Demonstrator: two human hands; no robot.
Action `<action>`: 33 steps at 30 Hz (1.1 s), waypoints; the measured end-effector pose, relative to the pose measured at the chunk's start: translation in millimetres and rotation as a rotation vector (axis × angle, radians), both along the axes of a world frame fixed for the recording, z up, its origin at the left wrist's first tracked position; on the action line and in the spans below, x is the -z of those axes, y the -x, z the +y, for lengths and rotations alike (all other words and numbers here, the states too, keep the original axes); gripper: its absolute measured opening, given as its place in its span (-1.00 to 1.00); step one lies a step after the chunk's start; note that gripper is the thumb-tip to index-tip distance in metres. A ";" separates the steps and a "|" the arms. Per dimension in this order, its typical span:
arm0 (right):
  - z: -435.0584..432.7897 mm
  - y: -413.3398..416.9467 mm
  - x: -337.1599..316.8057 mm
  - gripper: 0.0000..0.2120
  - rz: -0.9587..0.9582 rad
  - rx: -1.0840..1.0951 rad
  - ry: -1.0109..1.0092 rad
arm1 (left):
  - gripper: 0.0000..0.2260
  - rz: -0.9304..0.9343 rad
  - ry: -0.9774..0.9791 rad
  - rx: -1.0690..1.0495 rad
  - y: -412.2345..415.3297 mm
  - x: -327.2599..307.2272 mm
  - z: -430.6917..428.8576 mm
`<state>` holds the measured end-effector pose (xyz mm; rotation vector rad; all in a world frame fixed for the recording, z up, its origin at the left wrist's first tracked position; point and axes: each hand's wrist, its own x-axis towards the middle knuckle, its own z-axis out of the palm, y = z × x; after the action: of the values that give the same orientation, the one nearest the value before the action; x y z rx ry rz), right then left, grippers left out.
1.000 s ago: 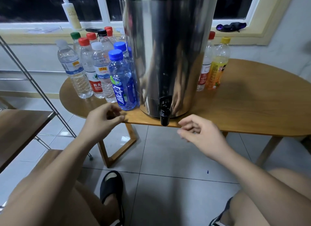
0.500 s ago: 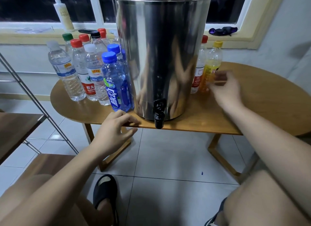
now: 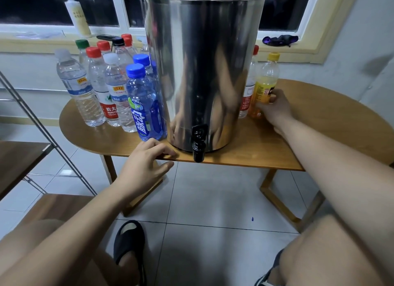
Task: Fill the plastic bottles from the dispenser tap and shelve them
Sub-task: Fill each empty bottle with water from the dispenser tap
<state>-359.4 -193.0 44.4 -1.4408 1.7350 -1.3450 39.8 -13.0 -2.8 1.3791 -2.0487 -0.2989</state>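
Note:
A tall steel dispenser (image 3: 200, 72) stands on the round wooden table (image 3: 319, 119), its black tap (image 3: 198, 144) hanging over the front edge. My right hand (image 3: 275, 109) grips the yellow-capped, orange-labelled bottle (image 3: 263, 87) to the dispenser's right, next to a red-capped bottle (image 3: 248, 87). My left hand (image 3: 147, 165) rests on the table's front edge, fingers over the top, just below a blue bottle (image 3: 145, 106). Several capped clear bottles (image 3: 96, 85) cluster left of the dispenser.
A wooden shelf rack with a slanted metal frame (image 3: 27, 115) stands at the left. On the windowsill behind are a pump bottle (image 3: 76, 12) and a dark cloth (image 3: 279, 40). Tiled floor lies below, with my knees and a black sandal (image 3: 130, 241).
My right hand went from below the tap to the right side of the dispenser and took hold of the yellow-capped bottle. My left hand settled on the table edge.

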 end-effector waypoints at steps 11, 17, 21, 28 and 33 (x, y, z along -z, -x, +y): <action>83.2 -1.3 -2.4 -0.42 0.091 -0.076 0.073 | -0.84 0.022 -0.047 0.011 -2.4 -6.1 2.5; 158.9 -22.8 -2.2 -0.42 0.062 -0.282 0.079 | -0.82 0.046 -0.056 0.007 -1.5 -11.7 7.5; 202.3 -46.0 4.4 -0.37 0.040 -0.413 0.069 | -0.83 0.068 -0.069 0.016 2.8 -13.8 10.6; 247.7 -78.0 39.4 -0.36 0.112 -0.525 -0.032 | -0.87 0.106 -0.124 0.067 10.6 -16.2 18.4; 252.2 -83.4 73.4 -0.34 0.231 -0.605 -0.288 | -0.81 0.164 -0.277 0.183 19.7 -19.3 26.7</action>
<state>-276.1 59.2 -28.9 -1.7975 1.3755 -0.6076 20.2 13.7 16.5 1.2763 -2.0548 -0.7749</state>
